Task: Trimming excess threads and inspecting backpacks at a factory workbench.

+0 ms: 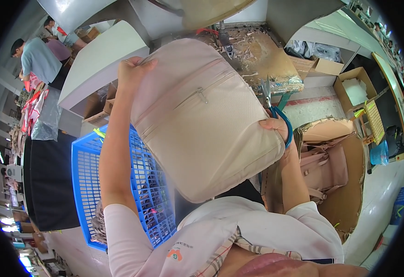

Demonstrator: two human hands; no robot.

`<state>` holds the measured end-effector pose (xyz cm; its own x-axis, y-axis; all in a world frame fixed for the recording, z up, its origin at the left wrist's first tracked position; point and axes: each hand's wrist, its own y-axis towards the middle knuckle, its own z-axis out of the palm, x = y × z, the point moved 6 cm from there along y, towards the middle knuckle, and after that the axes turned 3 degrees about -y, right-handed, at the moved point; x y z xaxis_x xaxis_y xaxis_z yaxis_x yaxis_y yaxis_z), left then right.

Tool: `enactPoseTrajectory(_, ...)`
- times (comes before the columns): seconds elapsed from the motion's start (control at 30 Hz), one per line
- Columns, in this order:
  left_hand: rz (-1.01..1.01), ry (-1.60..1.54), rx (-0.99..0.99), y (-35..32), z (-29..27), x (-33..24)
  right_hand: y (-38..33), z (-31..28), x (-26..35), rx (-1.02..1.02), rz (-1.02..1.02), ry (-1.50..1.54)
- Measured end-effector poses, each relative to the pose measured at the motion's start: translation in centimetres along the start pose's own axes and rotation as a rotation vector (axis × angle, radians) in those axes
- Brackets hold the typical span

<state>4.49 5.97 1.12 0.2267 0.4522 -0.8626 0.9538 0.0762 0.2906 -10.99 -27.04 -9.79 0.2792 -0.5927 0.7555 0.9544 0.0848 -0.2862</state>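
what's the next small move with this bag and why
Probably turn the pale pink backpack a little to check its other side. The left hand holds its top corner, the right hand pinches its side edge with blue-handled scissors looped on the fingers, and the zipper front already faces up.

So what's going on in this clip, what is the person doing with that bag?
A person holds up a pale pink backpack with both hands, its zipped front pocket facing the camera. The left hand grips its top corner; the right hand grips the opposite edge and also carries blue-handled scissors. Below on the left stands a blue plastic crate; on the right, another pink backpack lies in an open cardboard box. Other people work in the background.
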Motion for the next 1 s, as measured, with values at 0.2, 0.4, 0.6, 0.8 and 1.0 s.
enactPoseTrajectory(0.2,0.038,0.049,-0.007,0.7,0.7,-0.6,0.5,-0.5,0.1,0.015,0.005,0.014)
enactPoseTrajectory(0.4,0.038,0.032,0.003,1.2,0.9,-0.5,0.4,-0.5,0.3,0.006,0.002,0.029)
enactPoseTrajectory(0.6,0.06,-0.044,-0.009,1.2,0.6,0.0,1.3,-0.9,-0.1,0.055,0.009,0.061)
enactPoseTrajectory(0.8,0.02,-0.048,-0.03,1.5,0.2,0.4,1.4,1.1,1.2,0.106,0.023,0.025)
enactPoseTrajectory(1.0,-0.034,-0.052,-0.045,2.6,-0.3,0.8,3.4,0.9,1.2,0.133,0.055,0.079)
